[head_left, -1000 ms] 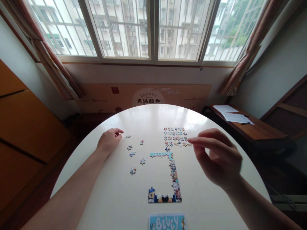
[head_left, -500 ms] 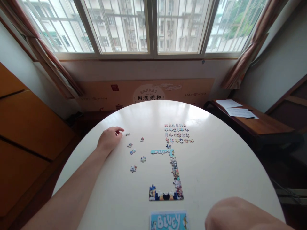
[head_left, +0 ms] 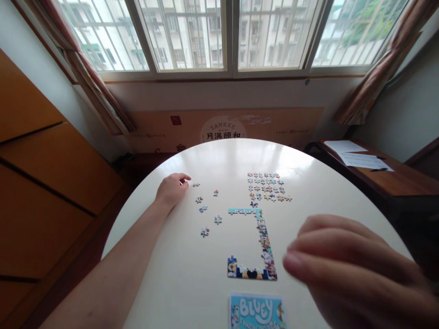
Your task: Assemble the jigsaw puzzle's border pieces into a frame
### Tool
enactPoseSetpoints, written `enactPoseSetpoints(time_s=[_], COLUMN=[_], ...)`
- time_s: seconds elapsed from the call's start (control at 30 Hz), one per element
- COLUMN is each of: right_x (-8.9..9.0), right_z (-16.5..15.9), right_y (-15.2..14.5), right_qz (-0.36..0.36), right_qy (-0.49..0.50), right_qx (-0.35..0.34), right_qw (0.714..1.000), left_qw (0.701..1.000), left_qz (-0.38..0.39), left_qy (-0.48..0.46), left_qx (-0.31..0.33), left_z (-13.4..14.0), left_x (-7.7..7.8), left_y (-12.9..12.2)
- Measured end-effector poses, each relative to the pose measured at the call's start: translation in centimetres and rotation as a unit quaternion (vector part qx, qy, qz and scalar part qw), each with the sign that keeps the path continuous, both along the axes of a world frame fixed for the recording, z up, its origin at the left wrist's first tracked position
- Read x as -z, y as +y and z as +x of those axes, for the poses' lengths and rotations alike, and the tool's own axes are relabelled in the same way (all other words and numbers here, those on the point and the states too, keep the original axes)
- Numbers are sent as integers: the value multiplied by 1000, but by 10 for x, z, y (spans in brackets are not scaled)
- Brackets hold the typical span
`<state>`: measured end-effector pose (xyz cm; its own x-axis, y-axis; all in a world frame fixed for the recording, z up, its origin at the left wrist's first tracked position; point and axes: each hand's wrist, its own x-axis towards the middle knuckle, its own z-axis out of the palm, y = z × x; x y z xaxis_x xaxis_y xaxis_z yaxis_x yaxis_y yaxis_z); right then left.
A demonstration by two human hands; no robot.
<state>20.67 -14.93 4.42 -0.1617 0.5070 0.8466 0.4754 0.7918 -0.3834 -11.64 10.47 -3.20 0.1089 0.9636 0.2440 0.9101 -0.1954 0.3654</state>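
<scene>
My left hand (head_left: 173,188) rests on the far left of the table, its index finger stretched out and its thumb apart, with nothing seen between them. Just right of its fingertips lies a loose jigsaw piece (head_left: 196,184). Several more loose pieces, one of them a jigsaw piece (head_left: 218,220), are scattered nearer to me. My right hand (head_left: 343,260) is raised at the right, close to the camera and slightly blurred. Its fingers are curled together, and whatever they may hold is hidden. Left of it lies a partly joined puzzle border (head_left: 269,251), with its left side open.
Rows of loose jigsaw pieces (head_left: 265,182) lie beyond the border on the round white table (head_left: 164,274). A blue picture card (head_left: 257,310) marked "Bluey" sits at the near edge of view. Papers (head_left: 365,161) and a pen rest on a wooden side table.
My right hand has come up into view from the lower right. The whole view has shifted, so the table appears farther right. My left hand stays beside the same loose piece.
</scene>
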Motion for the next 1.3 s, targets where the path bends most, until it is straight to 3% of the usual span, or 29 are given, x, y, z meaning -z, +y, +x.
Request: enactPoseSetpoints(time_s=[0.1,0.2,0.33,0.77,0.93,1.07,1.2,1.3], right_x=[22,54,74,77,82,83,83,84], right_z=[3,12,19,18,17,16,13,9], right_y=[48,85,101,100,102,102,103,102], right_qz=[34,-2,-58,-109,-123,-136,-128,-130], right_qy=[-21,15,45,57,36,11,-8,-25], right_qx=[11,43,85,123,111,114,94,67], right_qw=[999,999,994,985,986,984,987,989], left_qw=[1000,999,996,995,996,986,952,925], left_qz=[-9,-22,-28,-20,-23,-2,-95,-196], left_qy=[8,29,53,58,-3,-95,-202,-214], left_qx=[3,31,67,74,87,135,212,247], left_z=[-1,-3,-2,8,11,21,44,66], left_x=[0,0,0,2,-2,-11,-25,-31], left_y=[-1,-2,-4,-2,-6,-17,-38,-56])
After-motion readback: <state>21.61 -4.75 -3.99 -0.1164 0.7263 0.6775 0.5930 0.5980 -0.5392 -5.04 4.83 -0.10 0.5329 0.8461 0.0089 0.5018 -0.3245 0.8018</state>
